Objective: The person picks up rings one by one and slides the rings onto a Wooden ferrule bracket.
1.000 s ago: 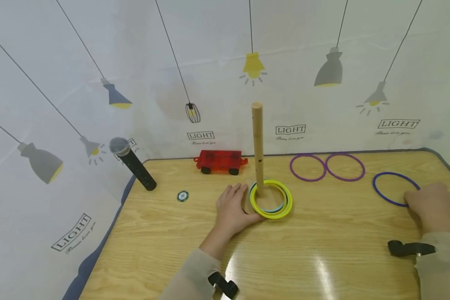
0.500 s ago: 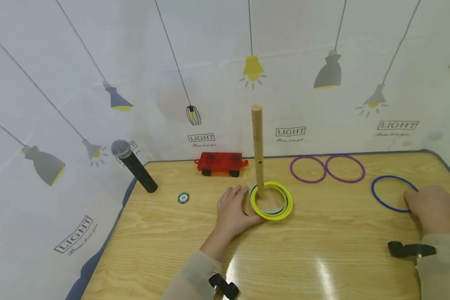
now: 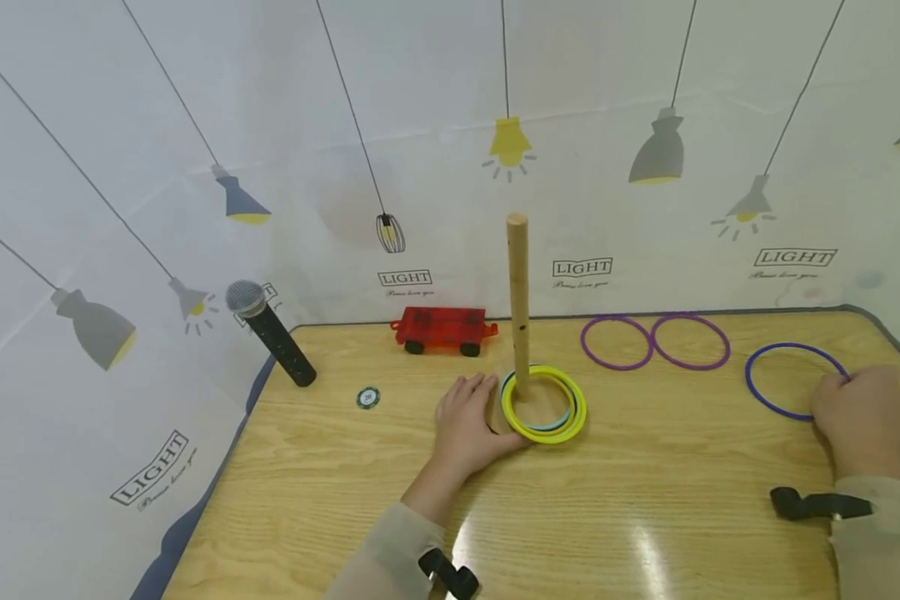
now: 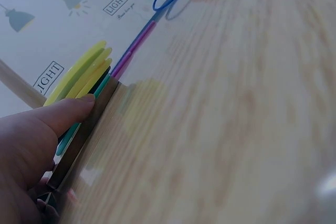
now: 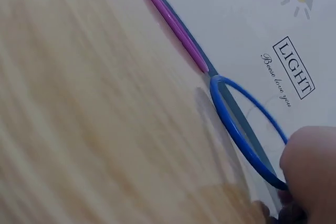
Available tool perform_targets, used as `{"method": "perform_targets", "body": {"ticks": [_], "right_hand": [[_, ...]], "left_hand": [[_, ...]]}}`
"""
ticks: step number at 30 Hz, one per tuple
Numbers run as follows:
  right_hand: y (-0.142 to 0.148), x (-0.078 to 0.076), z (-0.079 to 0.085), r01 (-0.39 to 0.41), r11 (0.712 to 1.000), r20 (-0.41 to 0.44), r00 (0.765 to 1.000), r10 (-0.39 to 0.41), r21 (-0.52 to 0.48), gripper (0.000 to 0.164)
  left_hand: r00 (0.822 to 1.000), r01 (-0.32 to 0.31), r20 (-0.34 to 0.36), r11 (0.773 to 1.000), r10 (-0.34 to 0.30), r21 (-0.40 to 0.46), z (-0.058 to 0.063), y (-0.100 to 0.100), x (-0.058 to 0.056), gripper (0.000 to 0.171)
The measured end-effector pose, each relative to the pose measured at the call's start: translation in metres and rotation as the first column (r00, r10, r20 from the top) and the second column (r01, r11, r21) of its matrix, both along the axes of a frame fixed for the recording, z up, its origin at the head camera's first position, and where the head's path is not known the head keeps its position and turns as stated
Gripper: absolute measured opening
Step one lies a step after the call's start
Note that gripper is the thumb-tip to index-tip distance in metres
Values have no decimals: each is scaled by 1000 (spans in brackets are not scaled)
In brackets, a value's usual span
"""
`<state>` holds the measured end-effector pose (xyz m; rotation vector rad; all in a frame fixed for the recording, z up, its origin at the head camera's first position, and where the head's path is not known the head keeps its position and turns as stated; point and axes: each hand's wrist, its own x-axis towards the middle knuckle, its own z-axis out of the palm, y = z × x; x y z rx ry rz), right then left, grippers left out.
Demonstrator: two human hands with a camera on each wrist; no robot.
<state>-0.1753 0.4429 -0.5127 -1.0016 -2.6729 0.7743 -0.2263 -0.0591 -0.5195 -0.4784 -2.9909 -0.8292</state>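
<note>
My right hand (image 3: 870, 421) pinches the near right side of a blue ring (image 3: 787, 345). The right wrist view shows this ring tilted above the tabletop, with its shadow beneath. A wooden peg (image 3: 520, 292) stands upright near the middle of the table, circled at its foot by a stack of yellow rings (image 3: 582, 421) and a light blue-green ring (image 4: 61, 148). My left hand (image 3: 467, 425) holds the stand's wooden base (image 4: 86, 137) at its left and near sides. Its thumb lies along the base's edge against the rings; the other fingers are partly hidden in the left wrist view.
Two purple rings (image 3: 617, 367) lie flat at the back edge, between peg and blue ring. A red toy wagon (image 3: 442, 327) sits behind my left hand. Farther left are a poker chip (image 3: 368, 397) and an upright microphone (image 3: 281, 342). A lamp-patterned wall (image 3: 450, 183) closes the back.
The blue ring shifts and tilts slightly in my right hand as that hand turns a little. My left hand stays on the stand. The head view tips up slightly.
</note>
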Motion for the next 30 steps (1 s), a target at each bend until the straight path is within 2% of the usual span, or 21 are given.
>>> {"method": "perform_targets", "body": {"ticks": [3,7,11,13,15,18,19,21,26,28,30], "right_hand": [[-1,-2,-1,9,1000,-21,1000,-10,-17,49],[-6,-9,-3,44,998,-99,994,-49,-45,58],[-10,-13,-4,122,984,-177,974,-144,-128,56],[-11,-14,-3,178,961,-193,956,-220,-213,55],[-11,-14,-2,227,924,-196,935,-295,-307,53],[-11,-15,0,255,881,-197,914,-354,-399,51],[-11,-14,0,256,875,-194,913,-359,-412,50],[-12,-14,1,246,873,-189,918,-349,-420,50],[-12,-13,-1,169,930,-169,958,-233,-325,54],[-11,-12,-2,145,944,-166,966,-200,-296,55],[-11,-12,-3,136,945,-164,968,-191,-296,55]], "left_hand": [[1000,2,2,1000,-2,5,0,0,-1,109],[1000,3,4,1000,-4,8,-1,-1,-2,107],[1000,6,-2,1000,-6,5,-2,-1,-2,107],[1000,6,-4,1000,-6,4,-2,-1,-2,106],[1000,5,-6,1000,-5,2,-3,-1,-2,107],[1000,4,-6,1000,-4,2,-3,0,-2,107],[1000,4,-5,1000,-4,2,-3,0,-2,107],[1000,5,-6,1000,-5,3,-4,0,-1,108],[1000,7,-7,1000,-7,4,-4,-1,-1,108],[1000,6,-5,1000,-6,6,-4,-1,-1,108],[1000,5,-2,1000,-5,7,-4,-1,-1,108]]}}
